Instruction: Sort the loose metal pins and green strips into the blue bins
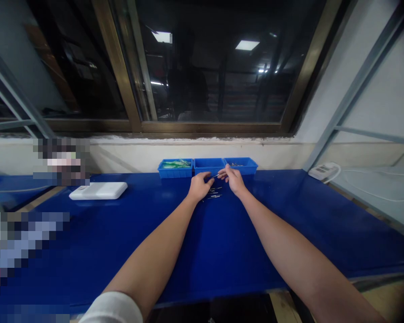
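Observation:
Both hands are over the far middle of the blue table, just in front of three blue bins. A thin metallic rod [216, 176] spans the gap between them. My left hand [200, 185] is closed, with its thumb and fingers at the rod's left end. At the other end, the fingers of my right hand [233, 178] pinch the rod. Several small thin metal pieces [215, 193] lie on the table below and between the hands. The left bin [175, 172] holds green and white packets, the middle bin [208, 165] shows no contents, and the right bin [249, 168] holds small metal pieces.
A white flat box-like object [98, 191] lies left on the blue table [128, 229]. At the right, a white power strip [323, 171] with a cable sits by a grey metal frame. Behind the bins are a wall and a dark window. Pixelated areas cover the left side.

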Motion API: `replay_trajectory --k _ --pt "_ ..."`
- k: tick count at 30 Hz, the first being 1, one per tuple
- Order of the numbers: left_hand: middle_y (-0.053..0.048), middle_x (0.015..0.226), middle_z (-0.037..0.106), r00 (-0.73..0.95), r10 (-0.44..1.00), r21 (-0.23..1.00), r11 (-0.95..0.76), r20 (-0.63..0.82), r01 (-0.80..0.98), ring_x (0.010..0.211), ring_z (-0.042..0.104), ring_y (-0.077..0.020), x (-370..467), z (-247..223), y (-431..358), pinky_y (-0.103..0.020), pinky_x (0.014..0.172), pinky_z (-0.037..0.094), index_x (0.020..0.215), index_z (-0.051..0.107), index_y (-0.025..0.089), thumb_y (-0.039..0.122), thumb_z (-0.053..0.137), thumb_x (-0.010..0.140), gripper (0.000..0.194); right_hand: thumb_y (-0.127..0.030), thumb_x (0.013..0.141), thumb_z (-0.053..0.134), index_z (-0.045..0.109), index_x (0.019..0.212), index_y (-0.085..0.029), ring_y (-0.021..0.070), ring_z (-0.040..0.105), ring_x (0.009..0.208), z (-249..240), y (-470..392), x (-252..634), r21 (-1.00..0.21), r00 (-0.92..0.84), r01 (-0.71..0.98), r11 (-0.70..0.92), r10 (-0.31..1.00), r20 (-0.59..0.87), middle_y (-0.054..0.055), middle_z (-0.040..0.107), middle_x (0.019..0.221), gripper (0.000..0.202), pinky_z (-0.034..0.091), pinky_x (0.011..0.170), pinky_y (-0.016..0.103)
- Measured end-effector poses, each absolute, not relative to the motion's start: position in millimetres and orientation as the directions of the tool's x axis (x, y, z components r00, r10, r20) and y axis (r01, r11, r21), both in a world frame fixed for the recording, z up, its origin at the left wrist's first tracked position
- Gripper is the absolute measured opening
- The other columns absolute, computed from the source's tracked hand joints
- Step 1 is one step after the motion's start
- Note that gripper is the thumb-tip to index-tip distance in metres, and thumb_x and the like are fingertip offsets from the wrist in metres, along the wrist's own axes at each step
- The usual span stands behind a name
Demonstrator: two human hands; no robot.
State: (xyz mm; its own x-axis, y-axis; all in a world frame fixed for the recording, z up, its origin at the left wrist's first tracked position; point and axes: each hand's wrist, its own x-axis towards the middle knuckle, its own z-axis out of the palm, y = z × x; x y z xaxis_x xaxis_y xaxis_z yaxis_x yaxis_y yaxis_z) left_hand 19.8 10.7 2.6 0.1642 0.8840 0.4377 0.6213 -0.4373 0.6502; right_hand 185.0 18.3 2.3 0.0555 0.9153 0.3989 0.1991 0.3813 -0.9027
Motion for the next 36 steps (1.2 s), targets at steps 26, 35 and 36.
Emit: replay_trajectory --k 26,35,36 --pt "-0.010 0.110 0.067 0.060 0.937 0.712 -0.302 0.344 0.633 0.105 0.061 -0.0201 19 0 19 -0.032 0.097 0.044 0.107 0.064 0.015 0.014 0.049 0.081 0.030 -0.023 0.069 0.066 0.070 0.077 -0.021 0.0186 0.057 0.085 1 21 206 -0.571 -0.283 0.651 0.501 0.857 0.429 0.002 0.068 0.082 0.010 0.039 0.088 0.035" --pt "-0.009 0.108 0.067 0.068 0.938 0.709 -0.302 0.339 0.637 0.103 0.061 -0.0198 19 1 18 -0.031 0.096 0.045 0.103 0.066 0.015 0.014 0.049 0.081 0.028 -0.021 0.072 0.064 0.070 0.075 -0.021 0.0193 0.056 0.096 1 21 210 -0.494 -0.426 0.716 0.493 0.869 0.251 0.002 0.065 0.092 0.007 0.027 0.104 0.042" --pt "-0.008 0.108 0.068 0.067 0.938 0.711 -0.302 0.339 0.635 0.102 0.061 -0.0193 19 1 18 -0.031 0.096 0.045 0.103 0.066 0.015 0.014 0.050 0.081 0.027 -0.021 0.073 0.063 0.070 0.075 -0.020 0.0191 0.057 0.095 1 22 210 -0.511 -0.426 0.705 0.491 0.870 0.247 0.003 0.066 0.092 0.007 0.030 0.102 0.040"
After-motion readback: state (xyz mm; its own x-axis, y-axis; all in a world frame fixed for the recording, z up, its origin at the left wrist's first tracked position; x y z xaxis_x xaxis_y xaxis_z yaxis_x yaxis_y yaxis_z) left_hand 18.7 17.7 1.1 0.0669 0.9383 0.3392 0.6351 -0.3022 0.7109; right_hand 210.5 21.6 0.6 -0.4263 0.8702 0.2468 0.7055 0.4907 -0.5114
